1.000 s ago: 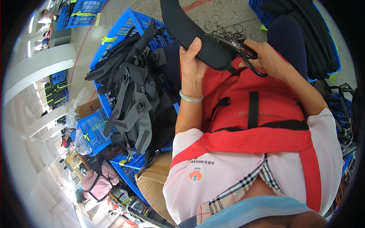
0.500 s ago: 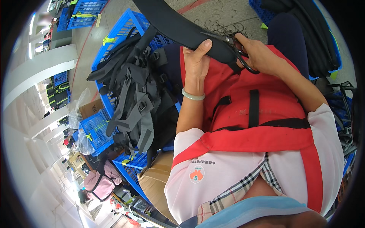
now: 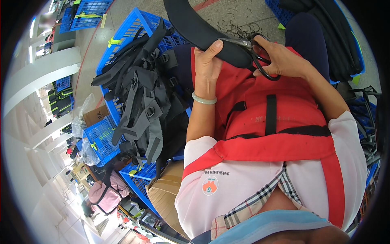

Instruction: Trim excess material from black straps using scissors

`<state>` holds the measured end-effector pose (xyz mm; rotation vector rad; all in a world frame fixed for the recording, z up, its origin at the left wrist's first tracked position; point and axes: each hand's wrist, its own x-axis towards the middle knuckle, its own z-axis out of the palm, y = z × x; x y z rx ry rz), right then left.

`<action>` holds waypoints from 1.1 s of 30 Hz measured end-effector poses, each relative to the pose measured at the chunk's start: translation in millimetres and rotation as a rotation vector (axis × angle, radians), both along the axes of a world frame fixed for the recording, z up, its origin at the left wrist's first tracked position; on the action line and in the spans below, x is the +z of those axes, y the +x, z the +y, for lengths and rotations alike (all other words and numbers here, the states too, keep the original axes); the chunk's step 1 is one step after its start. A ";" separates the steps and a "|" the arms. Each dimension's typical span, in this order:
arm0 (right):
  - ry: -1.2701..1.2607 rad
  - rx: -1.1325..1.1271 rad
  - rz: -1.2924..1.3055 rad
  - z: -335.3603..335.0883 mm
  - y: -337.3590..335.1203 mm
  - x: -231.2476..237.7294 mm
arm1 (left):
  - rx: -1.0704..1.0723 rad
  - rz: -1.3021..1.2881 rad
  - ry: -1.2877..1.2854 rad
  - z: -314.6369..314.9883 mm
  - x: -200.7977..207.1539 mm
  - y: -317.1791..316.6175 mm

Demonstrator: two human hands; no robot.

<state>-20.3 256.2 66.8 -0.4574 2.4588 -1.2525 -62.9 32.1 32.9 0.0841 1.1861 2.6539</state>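
Observation:
My left hand [image 3: 208,65] grips a long black padded strap [image 3: 195,28] that runs up and away to the top of the view. Scissors with black handles [image 3: 260,61] sit in my right hand [image 3: 282,61], their blades against the strap's near end. Both hands are held above my lap, over a red apron [image 3: 268,122]. A pale green bangle [image 3: 204,99] circles my left wrist.
A blue plastic crate [image 3: 126,36] at my left holds a heap of grey and black straps [image 3: 146,101]. More blue crates stand behind and to the right, one with black padded pieces [image 3: 333,36]. A cardboard box [image 3: 166,195] sits near my left side. Thread clippings lie on the floor [image 3: 239,20].
The strap has swung from lying across my hands to pointing up and left, and my left hand shifted its grip along it. The scissors stay at the strap's end.

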 end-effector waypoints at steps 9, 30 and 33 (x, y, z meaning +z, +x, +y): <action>0.004 -0.027 0.053 -7.5 -4.2 -10.0 | -0.004 -0.002 -0.022 4.2 -2.8 2.6; -0.041 -0.004 0.051 4.8 4.3 -15.2 | -0.071 -0.045 0.106 -9.7 -14.2 -6.5; -0.032 0.041 -0.023 12.7 5.2 -7.6 | -0.044 -0.034 0.116 -15.0 -11.8 -7.1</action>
